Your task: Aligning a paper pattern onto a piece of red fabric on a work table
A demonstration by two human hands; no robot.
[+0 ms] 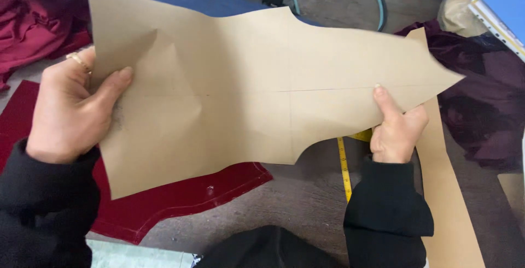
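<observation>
You hold a large brown paper pattern point(246, 87) up over the desk point(306, 197) with both hands. Your left hand point(71, 115) has its grip closed on the pattern's left edge, thumb pressed on the front face, a gold ring point(80, 60) on one finger. Your right hand point(396, 128) pinches the lower edge near the pointed right end, thumb on top along a thin pencilled line. The paper is creased near your left thumb. Under it on the desk lies a dark red cut piece of fabric point(164, 202), partly covered by the pattern. A yellow tape measure point(344, 167) runs down the desk just beside your right wrist. A second strip of brown paper point(448, 202) lies to the right, with dark purple cloth point(481, 104) beyond it.
</observation>
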